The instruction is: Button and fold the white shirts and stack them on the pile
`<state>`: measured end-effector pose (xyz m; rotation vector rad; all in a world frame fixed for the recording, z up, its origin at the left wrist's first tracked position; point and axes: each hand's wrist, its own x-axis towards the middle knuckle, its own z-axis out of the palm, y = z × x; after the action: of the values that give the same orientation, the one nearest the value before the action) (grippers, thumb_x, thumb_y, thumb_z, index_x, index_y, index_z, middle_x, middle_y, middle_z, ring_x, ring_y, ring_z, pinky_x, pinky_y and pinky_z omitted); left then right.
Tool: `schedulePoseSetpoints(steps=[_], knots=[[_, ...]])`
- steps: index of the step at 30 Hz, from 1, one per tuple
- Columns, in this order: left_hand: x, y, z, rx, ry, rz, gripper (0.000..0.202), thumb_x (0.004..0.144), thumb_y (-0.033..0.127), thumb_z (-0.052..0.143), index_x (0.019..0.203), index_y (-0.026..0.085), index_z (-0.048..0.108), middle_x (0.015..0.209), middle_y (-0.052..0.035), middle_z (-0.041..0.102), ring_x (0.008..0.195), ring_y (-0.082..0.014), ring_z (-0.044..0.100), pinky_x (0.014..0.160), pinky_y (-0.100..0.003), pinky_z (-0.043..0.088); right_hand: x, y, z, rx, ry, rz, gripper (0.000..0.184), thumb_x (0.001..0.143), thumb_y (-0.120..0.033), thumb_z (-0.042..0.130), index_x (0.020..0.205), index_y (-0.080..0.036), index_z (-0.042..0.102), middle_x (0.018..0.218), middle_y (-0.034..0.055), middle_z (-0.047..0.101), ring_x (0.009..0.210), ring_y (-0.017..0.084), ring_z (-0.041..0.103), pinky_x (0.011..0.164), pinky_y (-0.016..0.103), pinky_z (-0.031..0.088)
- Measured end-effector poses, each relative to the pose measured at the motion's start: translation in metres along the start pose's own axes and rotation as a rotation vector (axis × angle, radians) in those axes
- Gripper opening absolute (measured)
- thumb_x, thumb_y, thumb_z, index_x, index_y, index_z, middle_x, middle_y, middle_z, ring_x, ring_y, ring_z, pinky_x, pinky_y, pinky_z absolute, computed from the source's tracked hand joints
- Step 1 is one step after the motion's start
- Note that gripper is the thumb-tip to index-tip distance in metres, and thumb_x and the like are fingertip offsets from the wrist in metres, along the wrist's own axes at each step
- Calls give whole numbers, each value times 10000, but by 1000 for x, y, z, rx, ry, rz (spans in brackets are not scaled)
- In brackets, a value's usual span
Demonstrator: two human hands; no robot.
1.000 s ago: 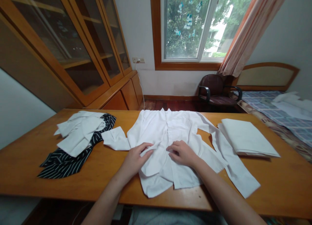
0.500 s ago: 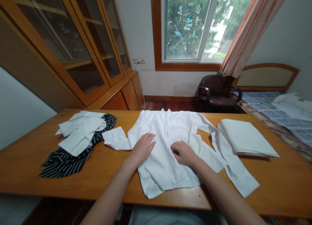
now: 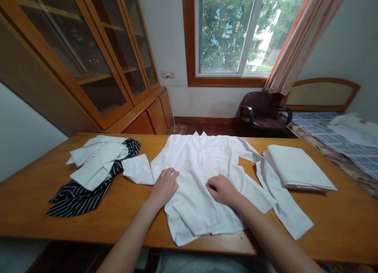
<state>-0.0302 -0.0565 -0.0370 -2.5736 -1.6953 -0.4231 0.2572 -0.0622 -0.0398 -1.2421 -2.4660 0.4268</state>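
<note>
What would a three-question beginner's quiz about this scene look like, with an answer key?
1. Multiple choice: which thing lies under both the left hand and the right hand?
A) pink curtain
B) white shirt
C) wooden cabinet
2. True or false: the striped black cloth lies to the left of the white shirt in the picture, with a crumpled white cloth partly on top of it.
3. Count: how many armrests can you see on the chair?

Key: 1. B; 2. True; 3. Two.
</note>
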Motion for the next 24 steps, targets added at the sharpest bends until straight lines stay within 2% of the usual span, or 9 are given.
schedulePoseSetpoints(steps=[4,7,10,15,19,21,24], knots=[[-11,1,-18,28,-134,-60,293,813,44,482,1014,187,639,1094,-106,585,1070,-281,499,1004,-436,458,-3,-7,-1,-45,-47,43,217,924,-247,548,733,-197,640,724,15,692,678,150,612,750,281,379],[-18,-2,-26,32,-246,-85,298,808,23,473,983,199,639,1099,-95,582,1071,-272,483,1005,-413,435,-4,-14,-5,-39,-117,92,209,917,-265,558,747,-197,658,744,24,703,677,149,605,696,268,352],[-24,-7,-33,45,-303,-94,314,823,-3,440,936,208,643,1097,-91,588,1060,-262,490,959,-384,435,-2,-19,-9,2,-159,140,204,893,-284,586,723,-194,653,727,27,694,663,147,582,635,260,311],[-28,-17,-44,77,-338,-132,246,863,41,465,825,196,652,1015,-96,630,1014,-258,550,890,-370,438,-4,-22,-14,186,-165,171,273,878,-311,607,637,-187,576,602,-19,580,578,114,476,583,241,288],[-26,-22,-54,140,-368,-148,243,914,116,450,841,175,674,984,-100,653,958,-255,613,877,-390,444,-7,-16,-17,370,-153,207,286,877,-332,612,642,-186,543,595,-46,520,580,101,453,578,222,308],[-22,-21,-57,175,-345,-155,251,916,129,441,854,175,680,990,-100,654,952,-262,624,839,-393,452,-7,-12,-20,406,-134,239,272,857,-323,630,644,-188,529,597,-52,513,584,99,448,578,219,312],[-8,-14,-58,152,-239,-128,227,893,124,462,846,181,677,980,-97,652,957,-271,617,815,-387,459,-4,-8,-27,362,-90,295,241,814,-298,669,659,-195,515,602,-56,521,581,100,451,571,222,299]])
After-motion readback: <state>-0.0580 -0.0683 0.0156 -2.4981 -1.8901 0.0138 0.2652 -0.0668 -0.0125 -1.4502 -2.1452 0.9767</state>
